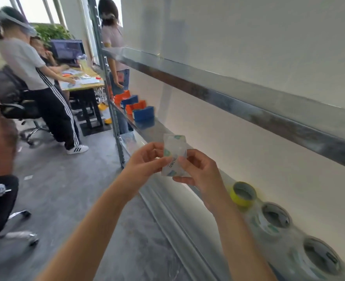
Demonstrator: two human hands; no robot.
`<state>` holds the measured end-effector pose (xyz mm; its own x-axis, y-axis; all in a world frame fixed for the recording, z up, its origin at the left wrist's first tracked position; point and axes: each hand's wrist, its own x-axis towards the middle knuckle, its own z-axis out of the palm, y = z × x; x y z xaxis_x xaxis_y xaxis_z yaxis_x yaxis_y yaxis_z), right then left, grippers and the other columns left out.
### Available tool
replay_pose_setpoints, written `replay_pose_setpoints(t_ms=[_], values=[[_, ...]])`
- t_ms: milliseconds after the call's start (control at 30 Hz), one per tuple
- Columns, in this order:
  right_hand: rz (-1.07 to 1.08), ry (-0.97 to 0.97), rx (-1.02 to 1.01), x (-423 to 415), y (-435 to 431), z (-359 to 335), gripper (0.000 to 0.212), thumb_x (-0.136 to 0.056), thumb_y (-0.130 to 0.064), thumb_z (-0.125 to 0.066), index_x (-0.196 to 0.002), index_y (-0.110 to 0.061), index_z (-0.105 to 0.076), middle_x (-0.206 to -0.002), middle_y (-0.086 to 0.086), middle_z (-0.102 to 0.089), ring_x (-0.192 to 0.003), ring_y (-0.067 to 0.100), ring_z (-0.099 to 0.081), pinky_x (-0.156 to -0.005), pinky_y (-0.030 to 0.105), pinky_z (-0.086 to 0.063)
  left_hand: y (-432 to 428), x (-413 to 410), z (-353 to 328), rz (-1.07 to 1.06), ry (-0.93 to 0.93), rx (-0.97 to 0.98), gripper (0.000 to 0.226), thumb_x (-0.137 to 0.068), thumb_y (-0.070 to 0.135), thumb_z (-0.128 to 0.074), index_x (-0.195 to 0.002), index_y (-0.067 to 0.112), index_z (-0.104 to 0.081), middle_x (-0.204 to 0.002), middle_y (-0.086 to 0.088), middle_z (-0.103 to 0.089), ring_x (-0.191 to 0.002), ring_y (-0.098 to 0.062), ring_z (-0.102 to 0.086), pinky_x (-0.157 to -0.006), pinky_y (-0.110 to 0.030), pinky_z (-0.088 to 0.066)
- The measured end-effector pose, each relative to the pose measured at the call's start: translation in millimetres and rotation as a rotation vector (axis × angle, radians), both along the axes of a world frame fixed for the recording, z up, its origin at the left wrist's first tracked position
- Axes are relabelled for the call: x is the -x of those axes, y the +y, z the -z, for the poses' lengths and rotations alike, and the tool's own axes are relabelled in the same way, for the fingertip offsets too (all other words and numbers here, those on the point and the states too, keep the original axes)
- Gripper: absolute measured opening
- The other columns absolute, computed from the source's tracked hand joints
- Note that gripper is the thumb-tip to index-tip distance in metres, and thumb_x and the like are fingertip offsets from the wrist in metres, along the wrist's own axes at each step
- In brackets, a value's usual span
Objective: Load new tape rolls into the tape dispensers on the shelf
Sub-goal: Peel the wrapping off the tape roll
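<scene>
Both my hands hold a clear tape roll point(174, 154) with a white and green printed wrapper, seen edge-on in front of the metal shelf point(159, 128). My left hand point(147, 159) pinches its left side and my right hand point(198, 169) pinches its right side. Farther along the shelf stand orange and blue tape dispensers: an orange one point(123, 97), a blue one point(130, 101), another orange one point(136, 107) and a blue one point(144, 113). On the near right of the shelf lie a yellow tape roll point(242, 193) and two clear wrapped rolls point(275, 220) point(319, 258).
An upper shelf rail point(228, 86) runs diagonally overhead. A shelf upright post point(110, 98) stands to the left. Several people stand or sit by a desk point(82, 82) with a monitor point(68, 49) at far left. An office chair point(11, 98) is nearby.
</scene>
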<state>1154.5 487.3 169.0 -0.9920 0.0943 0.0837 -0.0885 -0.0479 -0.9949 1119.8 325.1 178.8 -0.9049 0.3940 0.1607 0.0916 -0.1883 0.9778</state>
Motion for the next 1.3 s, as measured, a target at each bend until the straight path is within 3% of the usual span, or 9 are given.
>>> replay_pose_setpoints(t_ms=[200,500,933,1300], values=[[-0.046,-0.004,-0.008,17.2,-19.6,-2.9,0.019,-0.090,-0.018,-0.064,-0.109,-0.014,-0.064,-0.099,0.003,-0.072,-0.091,0.018,-0.072,-0.074,0.041,-0.061,-21.4,12.0,0.9,-0.056,-0.004,0.027,0.021,-0.084,0.004,-0.062,-0.105,0.005,-0.060,-0.104,-0.020,-0.067,-0.097,-0.030,-0.067,-0.086,-0.037,-0.056],[-0.069,-0.031,-0.040,60.5,-67.9,3.1,0.025,-0.090,-0.019,-0.064,-0.113,-0.008,-0.063,-0.100,0.008,-0.072,-0.088,0.018,-0.072,-0.073,0.040,-0.062,-70.4,50.2,10.1,-0.099,-0.031,0.010,0.018,-0.084,0.003,-0.061,-0.102,0.008,-0.062,-0.097,-0.014,-0.069,-0.093,-0.026,-0.068,-0.084,-0.035,-0.057],[-0.067,-0.044,-0.088,149.7,-164.1,11.4,0.034,-0.089,-0.027,-0.065,-0.119,-0.012,-0.060,-0.113,0.007,-0.069,-0.101,0.025,-0.069,-0.078,0.049,-0.060,-167.1,134.8,11.9,-0.098,-0.049,0.020,0.013,-0.083,0.007,-0.063,-0.095,0.011,-0.061,-0.092,-0.009,-0.071,-0.092,-0.024,-0.068,-0.077,-0.028,-0.056],[-0.102,-0.027,-0.147,200.1,-240.6,15.5,0.023,-0.090,-0.026,-0.062,-0.112,-0.021,-0.058,-0.117,0.004,-0.066,-0.103,0.021,-0.066,-0.073,0.033,-0.062,-244.2,184.2,24.5,-0.106,-0.071,0.002,0.027,-0.076,0.016,-0.067,-0.101,0.007,-0.061,-0.099,-0.017,-0.069,-0.095,-0.030,-0.068,-0.082,-0.034,-0.056]])
